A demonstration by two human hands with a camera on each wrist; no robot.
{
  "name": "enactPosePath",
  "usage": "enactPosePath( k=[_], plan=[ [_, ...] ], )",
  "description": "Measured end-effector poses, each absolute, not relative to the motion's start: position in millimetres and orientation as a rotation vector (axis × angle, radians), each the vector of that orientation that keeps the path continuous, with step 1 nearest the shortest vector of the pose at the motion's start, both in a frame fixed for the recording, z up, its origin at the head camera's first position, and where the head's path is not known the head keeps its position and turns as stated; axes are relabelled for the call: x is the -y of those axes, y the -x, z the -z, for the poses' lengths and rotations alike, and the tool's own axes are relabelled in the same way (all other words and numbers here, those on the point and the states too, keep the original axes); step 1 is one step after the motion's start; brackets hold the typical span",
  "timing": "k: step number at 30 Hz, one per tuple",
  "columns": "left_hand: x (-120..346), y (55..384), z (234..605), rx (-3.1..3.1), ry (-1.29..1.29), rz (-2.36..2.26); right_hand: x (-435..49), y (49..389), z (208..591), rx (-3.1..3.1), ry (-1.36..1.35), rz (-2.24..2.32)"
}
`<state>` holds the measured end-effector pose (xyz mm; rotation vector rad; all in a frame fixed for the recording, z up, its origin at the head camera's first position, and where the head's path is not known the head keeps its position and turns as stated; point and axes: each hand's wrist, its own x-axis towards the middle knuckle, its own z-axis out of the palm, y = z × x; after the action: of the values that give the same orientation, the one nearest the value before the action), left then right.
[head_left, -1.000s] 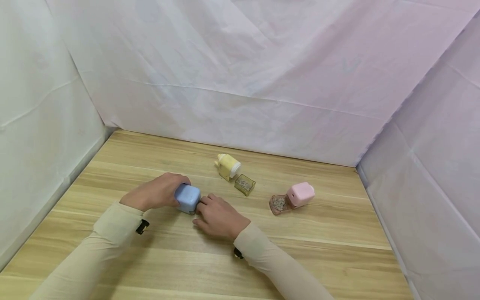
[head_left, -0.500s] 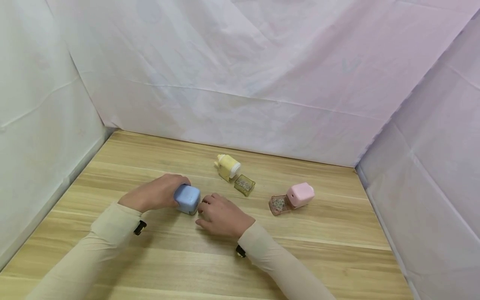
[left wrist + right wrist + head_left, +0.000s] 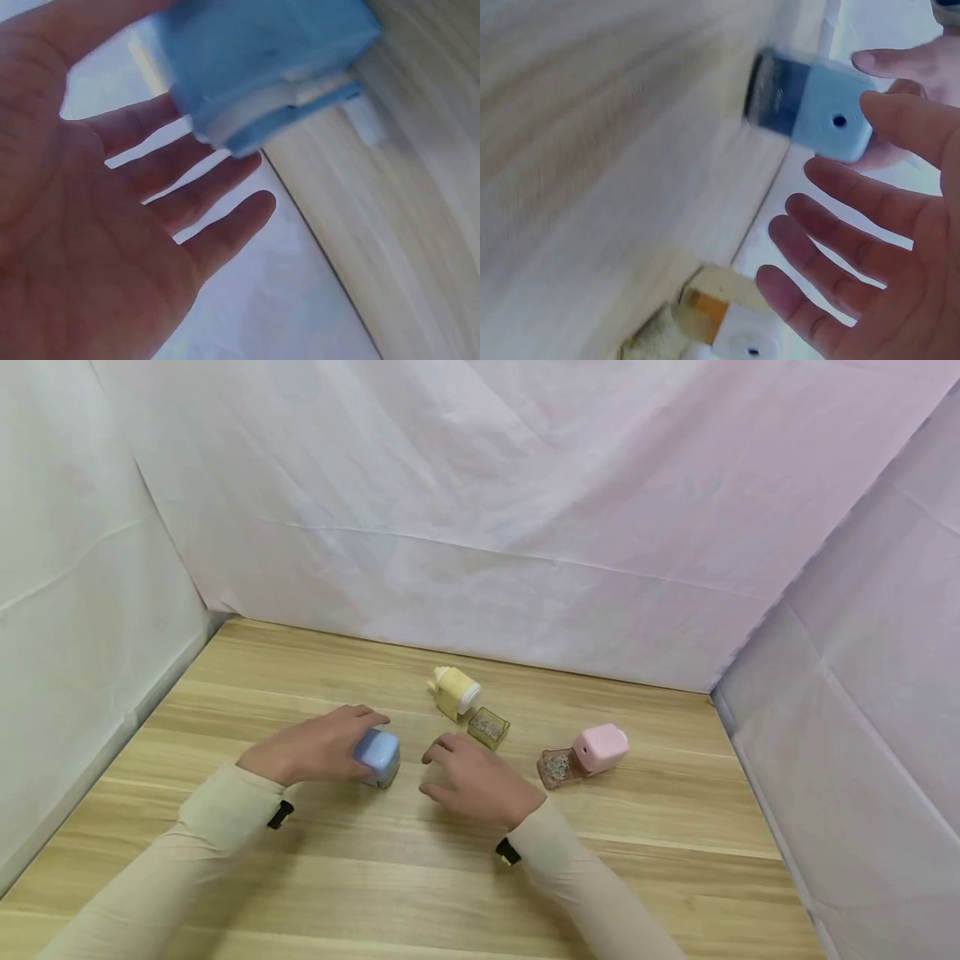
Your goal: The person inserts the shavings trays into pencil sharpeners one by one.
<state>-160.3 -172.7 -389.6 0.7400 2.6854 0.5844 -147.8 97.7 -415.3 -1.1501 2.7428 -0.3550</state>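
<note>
In the head view a blue pencil sharpener (image 3: 380, 755) stands on the table. My left hand (image 3: 318, 747) is spread about its left side, thumb and fingers apart. The left wrist view shows that hand's fingers (image 3: 225, 232) nearly straight beside the blurred sharpener (image 3: 270, 60), whose crank side faces the camera. My right hand (image 3: 480, 781), holding nothing, is to the right of the sharpener with loosely bent fingers. In the right wrist view, the blue sharpener (image 3: 836, 112) shows its pencil hole and a dark see-through drawer (image 3: 780, 94) in its body.
Behind the hands lies a yellow pencil sharpener (image 3: 456, 691), with its drawer (image 3: 489, 727) of shavings separate beside it. At right is a pink sharpener (image 3: 602, 747) next to its drawer (image 3: 557, 767), also holding shavings. White cloth walls (image 3: 480, 527) bound the wooden table (image 3: 390, 893).
My right hand has moved away from the blue sharpener, to the right. The left hand's fingers have loosened and spread around the sharpener, which stays in about the same place.
</note>
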Motion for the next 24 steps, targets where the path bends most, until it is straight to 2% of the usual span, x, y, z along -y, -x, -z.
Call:
enactPosePath(
  k=[8,24],
  plan=[
    [153,157,380,-2.777,-0.783,-0.555,-121,154,406,-2.847,1.063,0.447],
    [119,176,375,-2.972,-0.767,-0.597,-163,171,384,-3.039,0.82,0.506]
  ],
)
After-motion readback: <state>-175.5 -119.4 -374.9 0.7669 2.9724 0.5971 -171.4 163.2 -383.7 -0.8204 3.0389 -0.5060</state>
